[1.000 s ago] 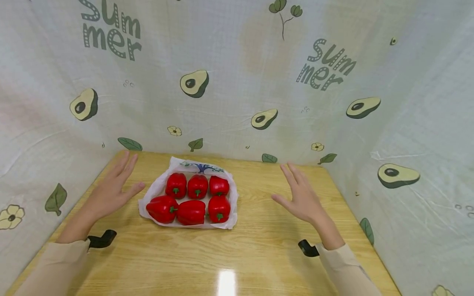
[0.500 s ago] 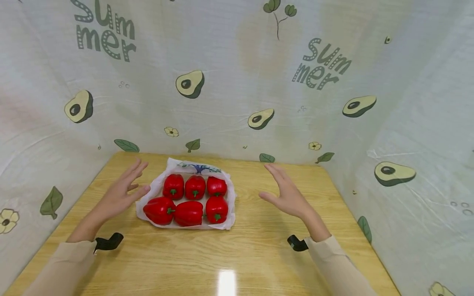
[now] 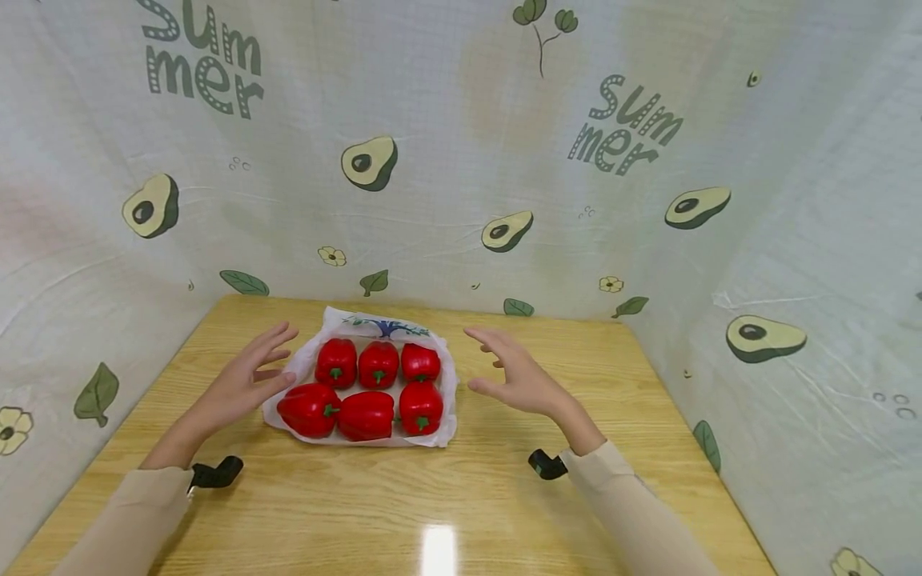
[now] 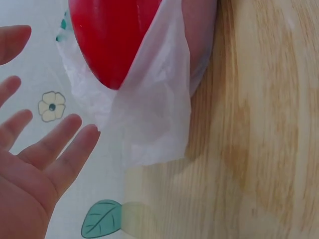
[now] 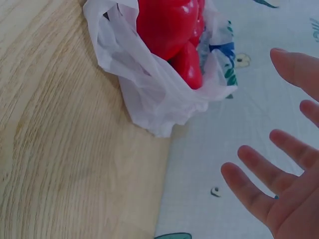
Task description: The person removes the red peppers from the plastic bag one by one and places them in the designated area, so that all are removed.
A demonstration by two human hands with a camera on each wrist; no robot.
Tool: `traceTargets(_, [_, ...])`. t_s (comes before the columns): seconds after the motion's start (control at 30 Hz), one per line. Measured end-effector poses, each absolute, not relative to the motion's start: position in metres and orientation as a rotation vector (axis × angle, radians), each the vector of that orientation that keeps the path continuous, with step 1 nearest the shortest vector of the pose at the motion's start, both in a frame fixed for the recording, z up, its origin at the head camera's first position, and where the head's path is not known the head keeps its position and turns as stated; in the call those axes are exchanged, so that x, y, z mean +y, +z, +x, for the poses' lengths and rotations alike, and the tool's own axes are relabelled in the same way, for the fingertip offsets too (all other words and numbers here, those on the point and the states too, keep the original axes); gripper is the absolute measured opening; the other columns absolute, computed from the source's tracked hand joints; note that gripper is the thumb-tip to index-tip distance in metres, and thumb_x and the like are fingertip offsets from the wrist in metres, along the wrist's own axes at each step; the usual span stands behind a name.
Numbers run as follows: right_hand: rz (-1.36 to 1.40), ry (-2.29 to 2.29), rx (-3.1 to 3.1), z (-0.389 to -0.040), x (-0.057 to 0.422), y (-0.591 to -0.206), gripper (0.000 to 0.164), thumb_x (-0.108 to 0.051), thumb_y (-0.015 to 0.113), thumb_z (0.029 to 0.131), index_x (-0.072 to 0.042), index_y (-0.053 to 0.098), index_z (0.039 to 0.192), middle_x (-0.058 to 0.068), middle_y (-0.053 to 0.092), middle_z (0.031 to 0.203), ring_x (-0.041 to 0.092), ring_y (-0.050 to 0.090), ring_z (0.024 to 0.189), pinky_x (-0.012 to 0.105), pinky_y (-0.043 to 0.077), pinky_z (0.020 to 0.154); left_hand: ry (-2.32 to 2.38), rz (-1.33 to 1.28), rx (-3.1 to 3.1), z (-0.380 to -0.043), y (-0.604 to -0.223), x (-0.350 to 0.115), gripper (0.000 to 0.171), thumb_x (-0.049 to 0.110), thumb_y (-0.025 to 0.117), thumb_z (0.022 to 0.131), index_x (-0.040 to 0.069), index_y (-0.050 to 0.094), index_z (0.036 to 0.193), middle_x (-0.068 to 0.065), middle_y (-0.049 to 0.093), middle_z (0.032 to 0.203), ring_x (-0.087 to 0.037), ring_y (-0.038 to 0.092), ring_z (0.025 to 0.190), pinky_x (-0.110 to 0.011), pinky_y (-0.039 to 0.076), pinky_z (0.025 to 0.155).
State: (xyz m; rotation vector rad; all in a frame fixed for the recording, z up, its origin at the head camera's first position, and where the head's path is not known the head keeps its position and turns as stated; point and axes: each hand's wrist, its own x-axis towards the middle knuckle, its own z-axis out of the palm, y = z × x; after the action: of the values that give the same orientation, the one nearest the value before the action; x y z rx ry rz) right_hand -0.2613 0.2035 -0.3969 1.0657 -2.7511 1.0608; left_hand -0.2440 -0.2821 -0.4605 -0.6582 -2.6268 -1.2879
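Several red bell peppers [image 3: 366,415] with green stems sit in two rows in a low container lined with white paper [image 3: 451,400]; its base is hidden. A blue and green tree print marks the paper's back flap. My left hand [image 3: 243,382] hovers at the left side of the container, fingers spread and relaxed, thumb tip overlapping the paper edge in the head view. On the opposite side, my right hand [image 3: 524,379] is held a little way off the paper, palm facing it, fingers relaxed. Both wrist views show empty palms beside the paper, its pepper [image 4: 112,45] in between.
A light wooden table [image 3: 331,504] lies under everything. Around its back and sides hangs a pale cloth [image 3: 446,120] printed with avocados, leaves and lettering. A black wrist mount [image 3: 216,472] juts from the left sleeve, another mount [image 3: 547,465] from the right.
My right hand has moved left, closer to the container. My left hand has shifted slightly right and lower toward it. The peppers stay in place; the head view has shifted slightly.
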Motion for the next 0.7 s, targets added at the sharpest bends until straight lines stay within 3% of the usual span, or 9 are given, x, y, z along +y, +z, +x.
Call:
traceTargets(0.13, [1.122, 1.072, -2.767, -0.265, 0.192, -0.399, 0.079, -0.019, 0.08, 0.097, -0.026, 0.039, 0.165, 0.003, 0.044, 0.162, 0.03, 0.055, 0.135, 0.057, 0.055, 0.103, -1.301, -0.688, -2.612, -0.244, -0.464, -0.285, 0.069, 0.015, 0.072, 0.102, 0.011, 0.041, 0.163, -0.019, 0.026, 0.173, -0.057, 0.053, 0.135, -0.017, 0.048, 0.099])
traceTargets(0.4, [1.249, 1.14, -2.794, -0.273, 0.175, -0.401, 0.072, -0.014, 0.08, 0.097, -0.013, 0.046, 0.16, 0.011, 0.05, 0.156, 0.037, 0.062, 0.129, 0.054, 0.058, 0.1, -1.277, -0.77, -2.633, -0.249, -0.47, -0.288, 0.053, 0.013, 0.071, 0.103, 0.003, 0.055, 0.152, -0.021, 0.028, 0.171, -0.054, 0.054, 0.135, -0.026, 0.054, 0.1])
traceTargets(0.57, [1.314, 1.222, -2.838, -0.276, 0.165, -0.403, 0.07, -0.008, 0.078, 0.096, -0.013, 0.049, 0.159, 0.018, 0.052, 0.155, 0.044, 0.06, 0.129, 0.06, 0.056, 0.101, -1.309, -0.815, -2.628, -0.251, -0.475, -0.29, 0.051, 0.009, 0.068, 0.104, 0.002, 0.054, 0.152, -0.023, 0.034, 0.167, -0.055, 0.054, 0.134, -0.019, 0.051, 0.098])
traceTargets(0.7, [1.372, 1.257, -2.865, -0.277, 0.159, -0.404, 0.068, -0.005, 0.076, 0.096, -0.009, 0.049, 0.158, 0.022, 0.05, 0.155, 0.046, 0.059, 0.129, 0.062, 0.055, 0.101, -1.305, -0.83, -2.643, -0.252, -0.479, -0.291, 0.047, 0.009, 0.068, 0.104, 0.005, 0.057, 0.15, -0.023, 0.036, 0.166, -0.048, 0.055, 0.134, -0.015, 0.047, 0.097])
